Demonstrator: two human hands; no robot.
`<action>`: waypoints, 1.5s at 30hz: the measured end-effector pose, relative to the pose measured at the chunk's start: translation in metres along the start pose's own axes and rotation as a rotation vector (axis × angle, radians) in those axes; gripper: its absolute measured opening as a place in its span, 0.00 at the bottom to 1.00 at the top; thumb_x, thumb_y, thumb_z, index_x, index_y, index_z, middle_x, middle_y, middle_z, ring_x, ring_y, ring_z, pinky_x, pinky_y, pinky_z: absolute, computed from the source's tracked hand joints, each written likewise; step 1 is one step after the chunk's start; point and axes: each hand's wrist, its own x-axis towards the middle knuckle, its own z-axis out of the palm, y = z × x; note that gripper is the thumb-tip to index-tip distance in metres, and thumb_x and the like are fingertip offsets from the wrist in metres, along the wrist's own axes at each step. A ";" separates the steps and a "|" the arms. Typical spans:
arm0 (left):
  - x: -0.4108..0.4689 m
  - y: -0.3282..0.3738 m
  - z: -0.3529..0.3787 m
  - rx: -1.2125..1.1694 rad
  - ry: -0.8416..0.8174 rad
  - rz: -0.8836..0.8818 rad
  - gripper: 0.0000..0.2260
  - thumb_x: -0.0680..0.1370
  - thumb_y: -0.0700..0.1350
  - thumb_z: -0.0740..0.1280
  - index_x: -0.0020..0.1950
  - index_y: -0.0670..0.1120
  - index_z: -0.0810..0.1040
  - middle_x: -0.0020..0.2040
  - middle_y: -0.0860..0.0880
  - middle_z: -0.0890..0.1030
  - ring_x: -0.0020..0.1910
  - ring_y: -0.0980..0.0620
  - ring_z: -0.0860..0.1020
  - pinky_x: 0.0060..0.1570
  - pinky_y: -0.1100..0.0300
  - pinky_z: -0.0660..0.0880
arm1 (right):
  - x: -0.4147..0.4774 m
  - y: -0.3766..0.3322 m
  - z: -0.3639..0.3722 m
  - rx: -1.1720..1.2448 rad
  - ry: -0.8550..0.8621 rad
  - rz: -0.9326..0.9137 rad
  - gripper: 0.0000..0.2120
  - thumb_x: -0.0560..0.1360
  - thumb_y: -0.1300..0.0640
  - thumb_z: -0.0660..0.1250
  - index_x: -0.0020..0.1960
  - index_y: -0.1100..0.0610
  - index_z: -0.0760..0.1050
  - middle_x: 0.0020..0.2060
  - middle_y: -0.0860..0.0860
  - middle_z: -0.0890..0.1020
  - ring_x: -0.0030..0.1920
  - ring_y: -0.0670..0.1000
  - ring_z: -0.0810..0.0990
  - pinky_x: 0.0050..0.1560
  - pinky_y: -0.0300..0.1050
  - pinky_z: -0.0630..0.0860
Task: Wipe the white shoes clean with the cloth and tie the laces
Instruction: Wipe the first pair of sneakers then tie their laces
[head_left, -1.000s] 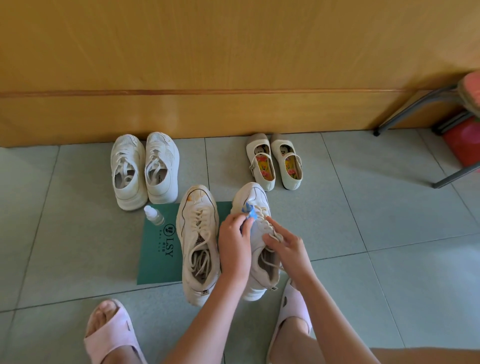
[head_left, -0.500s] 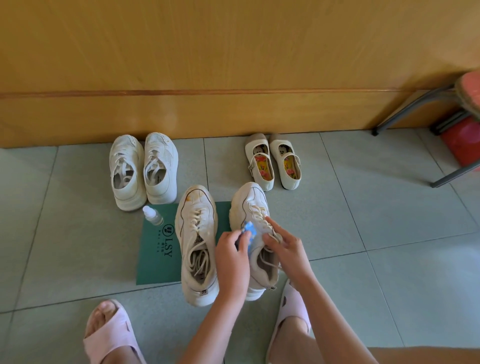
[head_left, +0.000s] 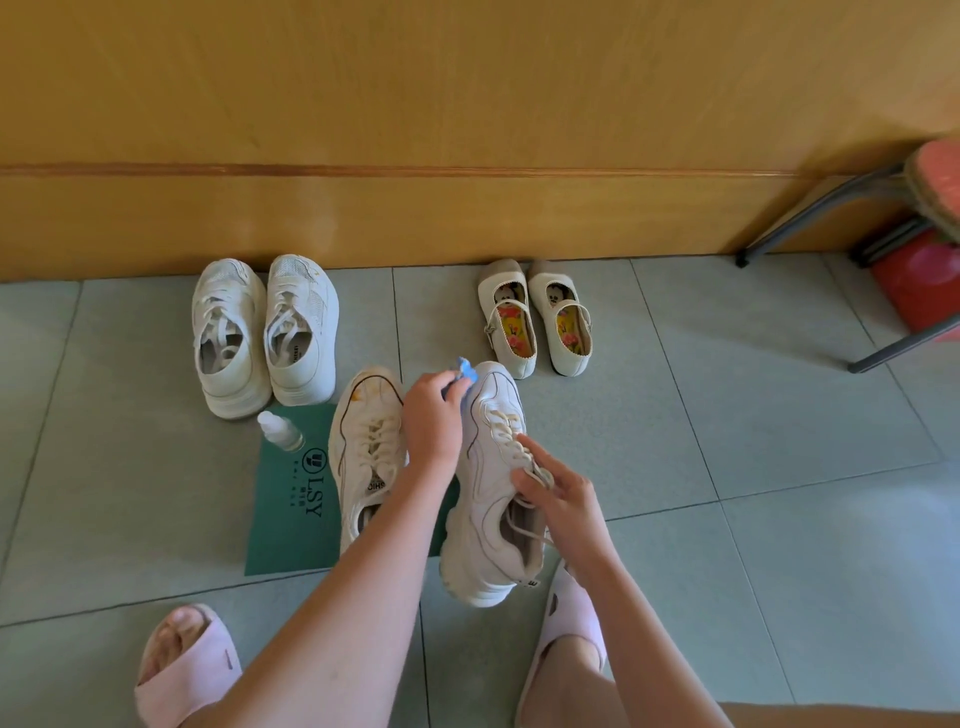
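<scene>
Head view: you crouch over two white lace-up shoes on a tiled floor, wiping the toe of one

Grey tiled floor (head_left: 779, 415) meets a wooden wall (head_left: 467, 130) ahead of you. A green mat (head_left: 291, 519) lies on the tiles, and two shoes rest partly on it, side by side with their toes pointing away from you. The stained shoe (head_left: 363, 441) is on your left, with yellow-brown marks on its toe, and the cleaner shoe (head_left: 483, 488) sits tilted just beside it. Your right hand (head_left: 563, 499) steadies the cleaner shoe, fingers curled over its tongue and loose laces (head_left: 506, 423), forefinger straight along them. Your left hand (head_left: 434, 423) pinches a small blue cloth (head_left: 464, 370) against that shoe's toe. Wiping looks to be the step in hand, probably early on. Next calls for working the cloth round the toe and sides while the right hand keeps the shoe from rolling, then the stained shoe, and tying last
</scene>
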 end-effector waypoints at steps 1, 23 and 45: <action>-0.005 -0.002 0.001 -0.009 0.017 0.000 0.11 0.78 0.45 0.65 0.55 0.40 0.81 0.48 0.43 0.81 0.46 0.48 0.78 0.46 0.54 0.75 | 0.000 0.001 -0.001 0.010 0.000 0.000 0.19 0.76 0.53 0.66 0.62 0.34 0.73 0.61 0.47 0.79 0.60 0.51 0.78 0.59 0.56 0.77; -0.131 -0.011 -0.016 -0.203 0.026 -0.033 0.04 0.77 0.43 0.68 0.49 0.46 0.82 0.42 0.53 0.79 0.43 0.60 0.77 0.42 0.71 0.71 | -0.005 -0.008 -0.006 0.042 0.018 -0.002 0.19 0.77 0.57 0.64 0.67 0.48 0.72 0.59 0.49 0.80 0.54 0.43 0.80 0.50 0.37 0.79; -0.211 -0.006 -0.014 -0.401 0.130 -0.297 0.07 0.76 0.39 0.68 0.42 0.52 0.77 0.42 0.48 0.75 0.41 0.56 0.75 0.38 0.71 0.71 | -0.006 -0.013 0.004 -0.150 0.053 0.010 0.19 0.78 0.53 0.63 0.67 0.42 0.70 0.61 0.52 0.79 0.53 0.49 0.81 0.48 0.42 0.81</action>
